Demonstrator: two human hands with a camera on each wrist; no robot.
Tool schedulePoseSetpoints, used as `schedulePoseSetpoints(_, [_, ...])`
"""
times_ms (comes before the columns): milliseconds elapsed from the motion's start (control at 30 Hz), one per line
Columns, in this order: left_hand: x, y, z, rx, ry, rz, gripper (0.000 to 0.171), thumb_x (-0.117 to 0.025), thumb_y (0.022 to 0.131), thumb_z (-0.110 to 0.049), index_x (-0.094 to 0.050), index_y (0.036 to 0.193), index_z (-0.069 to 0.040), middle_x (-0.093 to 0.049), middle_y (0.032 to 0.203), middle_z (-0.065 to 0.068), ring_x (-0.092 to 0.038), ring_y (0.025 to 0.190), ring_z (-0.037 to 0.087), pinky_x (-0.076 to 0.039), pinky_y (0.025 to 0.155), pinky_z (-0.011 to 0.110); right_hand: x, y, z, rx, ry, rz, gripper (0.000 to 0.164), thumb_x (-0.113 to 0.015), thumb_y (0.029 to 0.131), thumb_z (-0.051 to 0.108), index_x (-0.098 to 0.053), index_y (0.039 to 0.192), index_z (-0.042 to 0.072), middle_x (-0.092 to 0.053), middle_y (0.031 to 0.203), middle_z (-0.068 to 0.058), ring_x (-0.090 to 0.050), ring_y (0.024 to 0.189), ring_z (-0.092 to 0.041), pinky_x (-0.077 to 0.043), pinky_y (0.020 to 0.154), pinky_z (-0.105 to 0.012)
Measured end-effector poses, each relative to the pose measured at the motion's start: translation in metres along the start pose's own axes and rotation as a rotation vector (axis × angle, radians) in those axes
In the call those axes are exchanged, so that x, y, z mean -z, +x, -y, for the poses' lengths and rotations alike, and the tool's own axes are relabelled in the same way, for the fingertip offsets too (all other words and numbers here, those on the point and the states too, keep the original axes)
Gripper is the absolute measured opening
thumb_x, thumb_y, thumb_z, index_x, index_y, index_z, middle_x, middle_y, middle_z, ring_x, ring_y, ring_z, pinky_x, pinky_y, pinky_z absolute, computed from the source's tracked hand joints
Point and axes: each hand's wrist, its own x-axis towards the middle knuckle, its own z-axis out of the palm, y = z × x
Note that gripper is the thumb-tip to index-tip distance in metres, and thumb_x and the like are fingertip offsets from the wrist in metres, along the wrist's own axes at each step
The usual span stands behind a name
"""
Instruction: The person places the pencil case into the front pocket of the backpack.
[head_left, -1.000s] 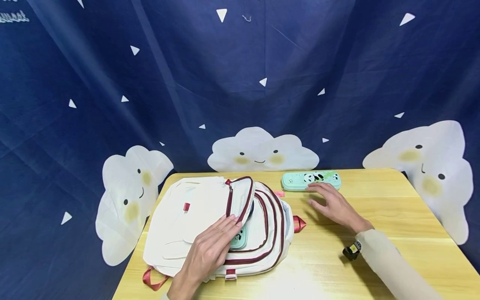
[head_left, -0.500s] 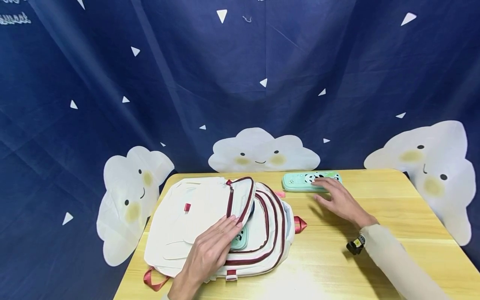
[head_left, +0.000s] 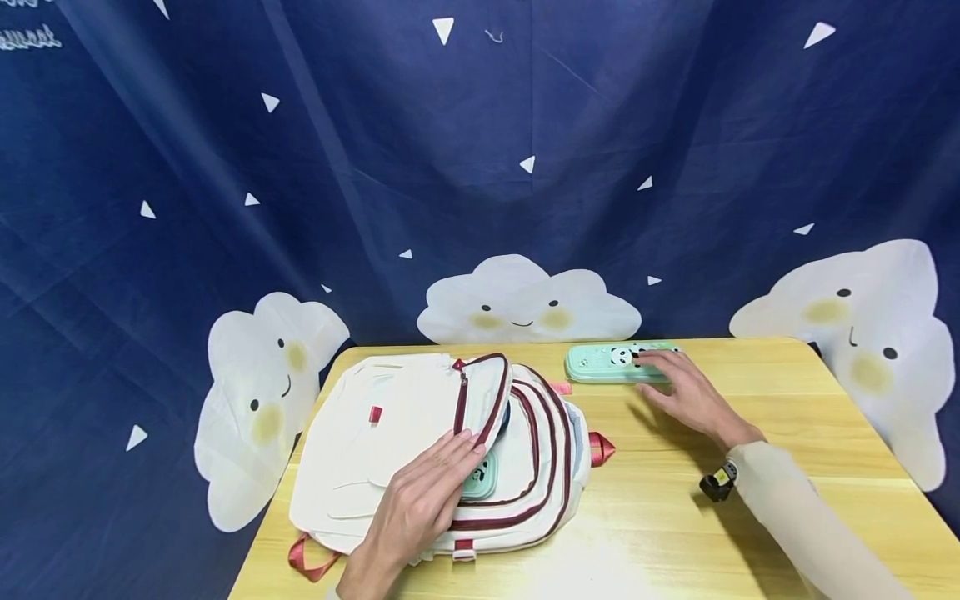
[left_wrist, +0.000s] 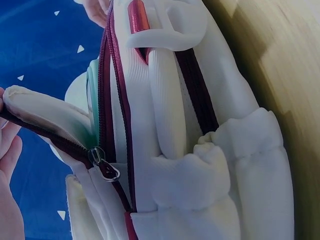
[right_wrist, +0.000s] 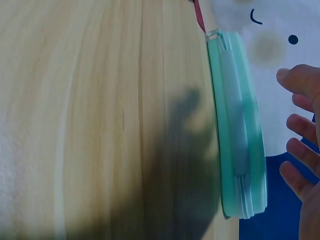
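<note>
A white backpack [head_left: 360, 492] with dark red zips lies on the table, its front pocket flap [head_left: 483, 400] lifted. My left hand [head_left: 412, 500] holds the flap's edge; in the left wrist view the edge runs between the fingers [left_wrist: 9, 145]. Inside the pocket a mint-green case [head_left: 482, 477] with a panda print partly shows. My right hand [head_left: 693, 400] hovers over a mint-green panda pencil case [head_left: 592, 363] at the table's back edge. In the right wrist view its fingers [right_wrist: 300, 125] are spread and apart from the pencil case.
The wooden table [head_left: 645, 517] reaches back to a dark blue curtain [head_left: 480, 150] with white clouds and triangles. A small pink item [head_left: 561, 388] lies between backpack and pencil case. Red straps [head_left: 311, 560] stick out from the backpack.
My right hand has shifted a little to the right over the pencil case. The left hand and backpack stay in place.
</note>
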Motion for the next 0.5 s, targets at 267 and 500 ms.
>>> schedulePoseSetpoints(267, [0.0,-0.001,0.0,0.003,0.004,0.003,0.035,-0.05,0.114,-0.008,-0.072,0.139,0.001,-0.076,0.136,0.016,-0.077,0.124,0.032,-0.06,0.118,0.042,0.003,0.003,-0.005,0.015,-0.008,-0.025,0.044,-0.082,0.096,0.011,-0.069,0.137,-0.001,-0.065,0.143,-0.025,-0.054,0.136,-0.047,-0.046,0.114,-0.072])
schedulePoseSetpoints(500, [0.0,-0.002,-0.001,0.007,0.007,0.006,0.035,-0.05,0.114,-0.009,-0.072,0.139,0.0,-0.076,0.136,0.016,-0.077,0.124,0.032,-0.06,0.118,0.041,0.006,0.003,-0.011,-0.023,0.0,-0.011,0.045,-0.082,0.098,0.016,-0.069,0.138,-0.001,-0.063,0.146,-0.025,-0.052,0.138,-0.049,-0.045,0.114,-0.075])
